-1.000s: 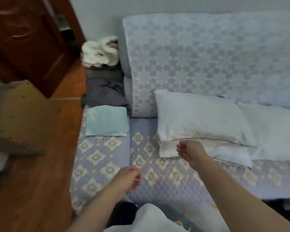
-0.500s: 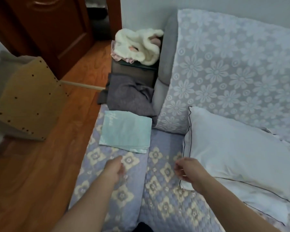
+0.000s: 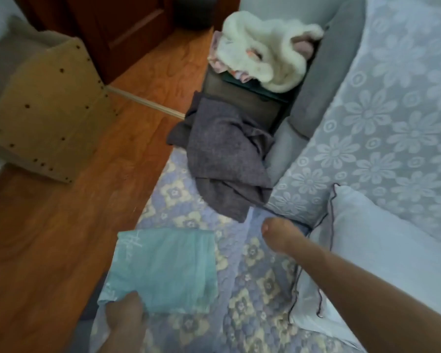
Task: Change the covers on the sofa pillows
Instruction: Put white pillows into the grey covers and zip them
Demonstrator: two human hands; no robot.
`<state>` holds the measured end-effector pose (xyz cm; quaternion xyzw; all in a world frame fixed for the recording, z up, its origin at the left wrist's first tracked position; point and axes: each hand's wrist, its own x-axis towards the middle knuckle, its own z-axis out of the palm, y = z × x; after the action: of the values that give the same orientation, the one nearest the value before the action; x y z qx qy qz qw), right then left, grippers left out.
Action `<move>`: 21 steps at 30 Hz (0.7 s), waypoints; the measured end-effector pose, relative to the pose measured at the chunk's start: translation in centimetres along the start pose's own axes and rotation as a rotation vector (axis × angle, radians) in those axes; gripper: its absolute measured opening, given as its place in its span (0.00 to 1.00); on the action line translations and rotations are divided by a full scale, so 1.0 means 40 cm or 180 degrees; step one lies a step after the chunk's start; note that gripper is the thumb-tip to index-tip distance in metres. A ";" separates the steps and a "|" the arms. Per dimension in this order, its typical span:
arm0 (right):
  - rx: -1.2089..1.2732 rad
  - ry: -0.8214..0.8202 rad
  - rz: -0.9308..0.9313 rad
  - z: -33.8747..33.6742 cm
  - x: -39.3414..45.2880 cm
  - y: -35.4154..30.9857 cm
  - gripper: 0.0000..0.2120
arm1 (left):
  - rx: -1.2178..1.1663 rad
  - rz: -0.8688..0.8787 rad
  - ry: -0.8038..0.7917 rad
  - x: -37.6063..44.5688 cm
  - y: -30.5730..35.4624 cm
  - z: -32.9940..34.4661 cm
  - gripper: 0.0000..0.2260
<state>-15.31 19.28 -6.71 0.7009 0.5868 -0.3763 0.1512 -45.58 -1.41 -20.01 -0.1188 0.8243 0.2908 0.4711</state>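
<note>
The folded teal pillow cover (image 3: 166, 271) lies flat on the sofa seat (image 3: 252, 296), which is draped in a quilted lavender spread with cream flower motifs; this cover serves as the reference point. The left hand (image 3: 124, 313) rests on the cover's near left corner; the view is blurred, so whether its fingers grip the fabric cannot be told. The right hand (image 3: 278, 236) hangs above the seat to the right of the cover, apart from it, fingers curled inward and holding nothing visible. The two hands are well apart. Further right of the cover, a white pillow (image 3: 382, 253) with dark piping leans against the backrest (image 3: 392, 118), which carries a pale floral lace throw. Beyond the cover's far edge, a crumpled grey cloth (image 3: 227, 159) lies on the seat end and against a dark side cabinet (image 3: 250, 98). A fluffy white garment (image 3: 265, 49) sits on top of that cabinet. Left of the cover is wooden floor (image 3: 49, 225), with a tan studded panel (image 3: 49, 110) standing on it.
</note>
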 end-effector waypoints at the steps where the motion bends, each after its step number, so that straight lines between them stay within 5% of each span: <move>1: -0.0259 0.0120 -0.0296 -0.004 0.045 -0.034 0.14 | 0.0115 0.0065 0.0072 0.011 -0.022 -0.049 0.22; 4: -0.1135 0.0529 -0.0642 -0.020 0.183 -0.093 0.24 | 0.0250 0.0166 0.0182 0.039 -0.021 -0.086 0.27; 7: -0.1745 0.0344 -0.0172 -0.037 0.279 -0.116 0.28 | 0.0054 -0.0013 0.0425 -0.001 0.026 -0.083 0.22; 12: -0.0383 0.1021 -0.0494 -0.084 0.224 -0.126 0.17 | 0.0418 0.0579 0.1132 -0.102 0.051 -0.081 0.23; 15: 0.0474 0.1261 -0.0873 -0.078 0.044 -0.124 0.12 | 0.0513 0.1041 0.0967 -0.119 0.024 -0.051 0.32; 18: 0.1031 0.1130 -0.0897 -0.049 -0.169 -0.073 0.11 | 0.0561 0.1222 0.0114 -0.204 0.058 0.010 0.29; 21: 0.1875 0.1283 -0.0486 -0.008 -0.364 0.008 0.12 | 0.0012 0.0814 -0.2069 -0.367 0.133 0.091 0.29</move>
<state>-15.32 9.09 3.69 0.7286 0.5219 -0.3936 -0.2044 -37.78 3.87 -7.04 0.0851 0.6399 0.3686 0.6689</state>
